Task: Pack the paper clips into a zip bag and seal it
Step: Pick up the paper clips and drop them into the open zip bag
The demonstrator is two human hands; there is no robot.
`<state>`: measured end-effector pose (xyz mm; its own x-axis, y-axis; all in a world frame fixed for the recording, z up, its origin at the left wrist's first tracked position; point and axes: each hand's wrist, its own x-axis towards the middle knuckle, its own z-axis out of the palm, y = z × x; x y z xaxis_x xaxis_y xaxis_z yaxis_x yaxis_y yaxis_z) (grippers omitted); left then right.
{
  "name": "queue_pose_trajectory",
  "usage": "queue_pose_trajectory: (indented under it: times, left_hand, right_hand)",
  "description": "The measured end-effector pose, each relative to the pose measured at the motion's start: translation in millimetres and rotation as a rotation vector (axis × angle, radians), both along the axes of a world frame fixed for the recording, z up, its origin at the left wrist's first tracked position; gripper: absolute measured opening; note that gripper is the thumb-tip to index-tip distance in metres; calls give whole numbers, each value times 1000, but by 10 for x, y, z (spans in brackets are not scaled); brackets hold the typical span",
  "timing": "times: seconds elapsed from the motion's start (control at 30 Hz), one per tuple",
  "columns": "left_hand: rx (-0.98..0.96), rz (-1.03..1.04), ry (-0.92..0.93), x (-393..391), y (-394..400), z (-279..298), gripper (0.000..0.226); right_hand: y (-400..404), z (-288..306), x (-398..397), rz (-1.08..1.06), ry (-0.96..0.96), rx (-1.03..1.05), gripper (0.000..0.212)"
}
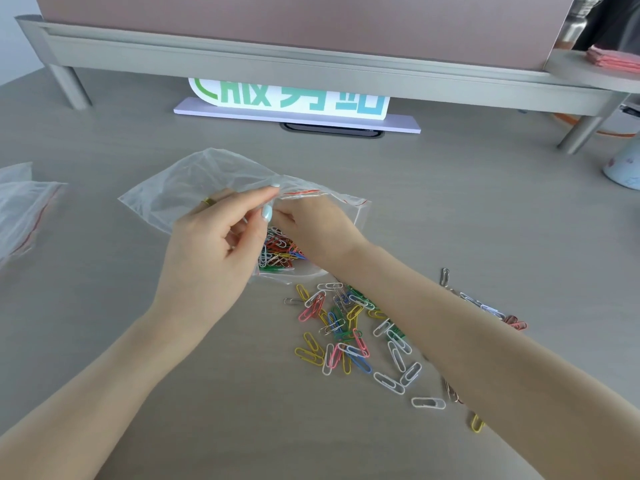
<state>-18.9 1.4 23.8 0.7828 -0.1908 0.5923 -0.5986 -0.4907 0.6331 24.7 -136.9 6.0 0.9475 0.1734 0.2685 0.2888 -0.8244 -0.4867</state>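
Clear plastic forms the zip bag [194, 188], lying crumpled on the grey desk [104, 323] with its red zip line turned away from the person. Both hands meet at its mouth: the left hand [214, 251] pinches the plastic edge between thumb and forefinger, and the right hand [318, 230] has its fingers curled against the opening, their tips hidden. A bunch of coloured paper clips [277, 252] already sits inside the bag, just below the hands. Many more loose clips [349, 337] lie scattered on the desk nearer the person than the bag. Filling seems partly done; next, the mouth likely needs holding apart while more clips are gathered.
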Motion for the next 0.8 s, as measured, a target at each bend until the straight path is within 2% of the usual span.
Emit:
queue_pose_trajectory:
  times: [0.13, 0.2, 0.27, 0.37, 0.47, 0.53, 0.63, 0.73, 0.8]
  left_hand:
    - [5, -3, -5, -6, -4, -4, 32]
    - [9, 15, -23, 5, 2, -11, 31]
    - [21, 56, -52, 30, 14, -20, 29]
    - [22, 101, -78, 71, 36, -30, 29]
    - [3, 114, -64, 84, 46, -31, 29]
    - [4, 113, -67, 84, 49, -29, 30]
    - [1, 104, -74, 92, 56, -33, 31]
    - [10, 101, -78, 88, 44, -42, 30]
    - [13, 97, -77, 83, 38, -48, 29]
  right_hand:
    - [-105, 79, -198, 60, -32, 76, 33]
    - [-209, 113, -329, 66, 19, 96, 21]
    - [-338, 146, -469, 48, 56, 131, 23]
    - [-552, 139, -627, -56, 49, 145, 17]
    - [-752, 94, -694, -187, 124, 28, 14]
    - [-821, 43, -740, -165, 205, -77, 19]
    - [-805, -22, -813, -28, 251, -193, 38]
    - [-755, -20, -892, 46, 249, -193, 39]
    - [-748, -17, -959, 91, 241, -197, 49]
